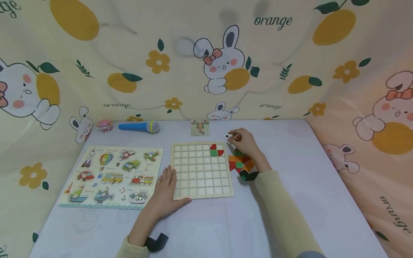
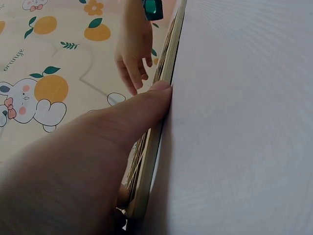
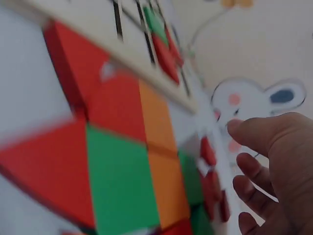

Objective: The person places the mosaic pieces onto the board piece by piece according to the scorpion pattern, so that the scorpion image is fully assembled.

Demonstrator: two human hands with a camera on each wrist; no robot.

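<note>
My left hand rests at the left edge of a square wooden grid board, its fingers extended over the rim. In the left wrist view its thumb lies against the board's front edge. Just past the board's far right corner, my right hand pinches a small white piece with a black dot at its fingertips. The right wrist view hides that piece behind the hand. Red and green pieces sit in the grid's far right corner. Loose coloured pieces lie under and near my right hand.
A vehicle puzzle board lies to the left. Along the back are a pink toy, a blue toy microphone and a patterned picture card. A printed cloth hangs behind the white table.
</note>
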